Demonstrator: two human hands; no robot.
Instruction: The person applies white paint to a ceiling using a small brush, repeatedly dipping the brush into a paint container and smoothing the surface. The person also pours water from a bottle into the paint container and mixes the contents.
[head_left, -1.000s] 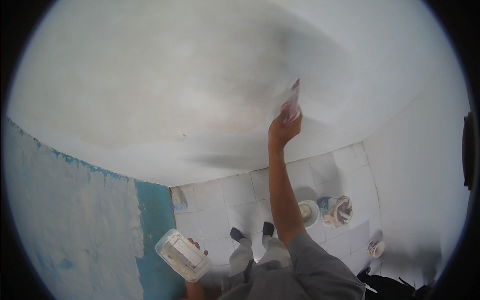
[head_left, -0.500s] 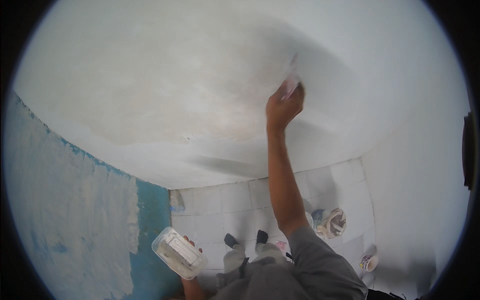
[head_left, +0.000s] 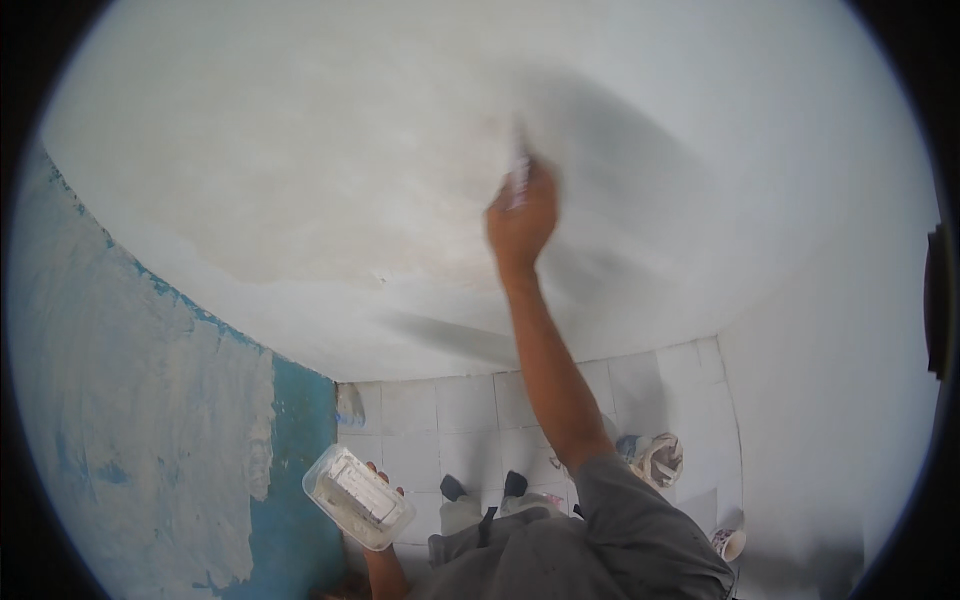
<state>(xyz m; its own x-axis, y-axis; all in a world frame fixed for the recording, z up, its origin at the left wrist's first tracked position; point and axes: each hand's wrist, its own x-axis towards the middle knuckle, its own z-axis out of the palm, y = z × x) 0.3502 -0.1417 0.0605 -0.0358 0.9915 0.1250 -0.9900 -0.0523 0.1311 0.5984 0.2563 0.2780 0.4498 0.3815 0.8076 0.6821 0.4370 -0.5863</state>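
My right hand (head_left: 524, 215) is closed around a putty knife (head_left: 520, 178), raised to the whitish wall (head_left: 330, 150) ahead of me. Motion smears the tool, and its thin blade appears nearly edge-on, so I cannot tell if it touches the wall. Down at the left, my left hand (head_left: 383, 478) grips a clear rectangular plastic tub (head_left: 316, 487) from behind and below; only some fingertips show past its side. White paste coats the inside of the tub, which is tilted toward me.
Blue paint with patchy white filler covers the left wall (head_left: 150, 400). On the white tiled floor (head_left: 465, 405), an open bag (head_left: 663, 460) stands right of my arm, and a small tub (head_left: 730, 544) lies farther right. A dark object (head_left: 938, 300) juts out at the right edge.
My right hand has swept left across the wall with the putty knife, which now points more upright. The left hand and its tub have barely moved.
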